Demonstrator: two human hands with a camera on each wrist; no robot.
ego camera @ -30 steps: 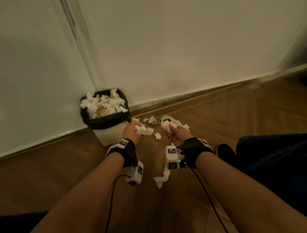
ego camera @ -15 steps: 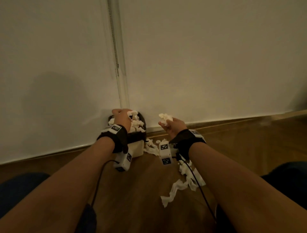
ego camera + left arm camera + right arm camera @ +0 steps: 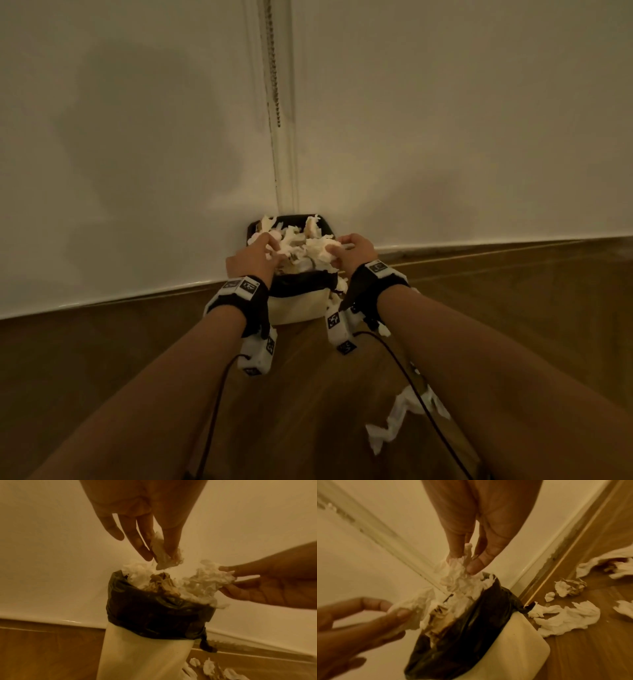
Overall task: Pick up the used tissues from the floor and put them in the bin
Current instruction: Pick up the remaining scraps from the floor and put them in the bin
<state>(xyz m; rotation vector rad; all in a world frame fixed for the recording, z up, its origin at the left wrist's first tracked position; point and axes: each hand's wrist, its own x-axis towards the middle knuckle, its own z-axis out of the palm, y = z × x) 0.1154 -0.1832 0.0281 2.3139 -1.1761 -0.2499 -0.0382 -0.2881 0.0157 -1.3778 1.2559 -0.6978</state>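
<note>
Both hands now over the bin [image 3: 294, 310]: left hand [image 3: 255, 255] and right hand [image 3: 354, 251] each pinch tissues [image 3: 308, 248]; next, let go.

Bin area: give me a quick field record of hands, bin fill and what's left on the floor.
left hand: pinching a tissue wad above the bin
right hand: pinching a tissue clump at the bin top
bin: white, black liner, heaped over its rim
floor: several tissues remain beside the bin; a long strip nearer the person
</note>
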